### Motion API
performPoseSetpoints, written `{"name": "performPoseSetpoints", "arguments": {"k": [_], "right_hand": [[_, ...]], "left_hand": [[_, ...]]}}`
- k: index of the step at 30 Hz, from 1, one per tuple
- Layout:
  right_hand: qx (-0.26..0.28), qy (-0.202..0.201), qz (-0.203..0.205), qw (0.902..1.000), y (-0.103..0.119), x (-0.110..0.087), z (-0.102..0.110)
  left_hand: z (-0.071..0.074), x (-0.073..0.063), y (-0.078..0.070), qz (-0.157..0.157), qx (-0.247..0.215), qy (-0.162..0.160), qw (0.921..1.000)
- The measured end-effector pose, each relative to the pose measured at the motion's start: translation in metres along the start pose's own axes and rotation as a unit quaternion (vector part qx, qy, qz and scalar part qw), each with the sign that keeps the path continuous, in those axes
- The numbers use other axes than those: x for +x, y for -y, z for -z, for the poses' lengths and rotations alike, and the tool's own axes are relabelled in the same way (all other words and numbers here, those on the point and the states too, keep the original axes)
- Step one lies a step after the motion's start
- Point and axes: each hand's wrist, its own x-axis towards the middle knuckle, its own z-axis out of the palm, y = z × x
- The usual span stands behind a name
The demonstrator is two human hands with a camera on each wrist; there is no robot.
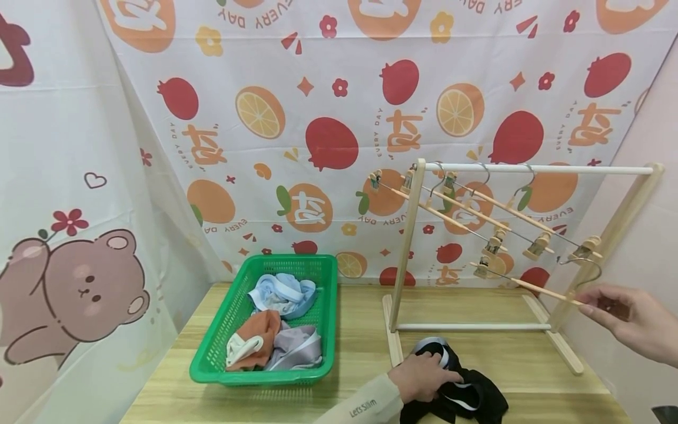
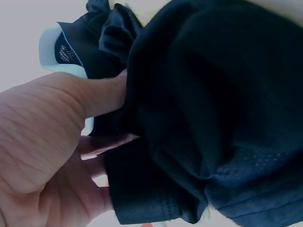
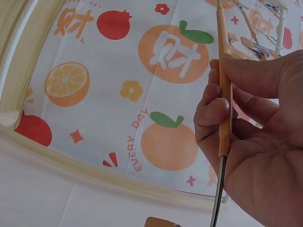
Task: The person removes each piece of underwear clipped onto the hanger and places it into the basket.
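My left hand (image 1: 424, 378) is down at the table with crumpled black underpants (image 1: 484, 394), which have a light waistband. In the left wrist view the thumb and fingers pinch a fold of the black cloth (image 2: 189, 94). At the right, my right hand (image 1: 630, 321) holds a wooden clip hanger (image 1: 540, 288) by one end of its bar, in front of the rack. The right wrist view shows thumb and fingers gripping the wooden bar (image 3: 222, 38). No cloth hangs from this hanger; its metal hook stands up near the hand.
A wooden rack (image 1: 408, 247) with a white top rail stands on the table (image 1: 355, 353), with three bare clip hangers (image 1: 492, 221) on it. To the left is a green basket (image 1: 331, 330) holding blue, orange and grey clothes (image 1: 296, 344). Printed curtains (image 1: 296, 176) close the back and left.
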Motion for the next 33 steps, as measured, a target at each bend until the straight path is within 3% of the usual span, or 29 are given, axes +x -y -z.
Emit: {"name": "performPoseSetpoints", "arguments": {"k": [9, 19, 33], "right_hand": [[0.022, -0.011, 0.007, 0.9997, -0.004, 0.000, 0.000], [0.017, -0.013, 0.004, 0.9998, -0.004, -0.001, -0.001], [-0.013, -0.005, -0.009, 0.9999, -0.002, -0.002, -0.001]], "left_hand": [[-0.002, 0.004, 0.001, -0.042, -0.015, -0.060, 0.9972], [-0.005, 0.007, 0.007, -0.062, -0.023, -0.113, 0.9914], [0.012, 0.000, 0.002, -0.081, -0.017, -0.137, 0.9870]]}}
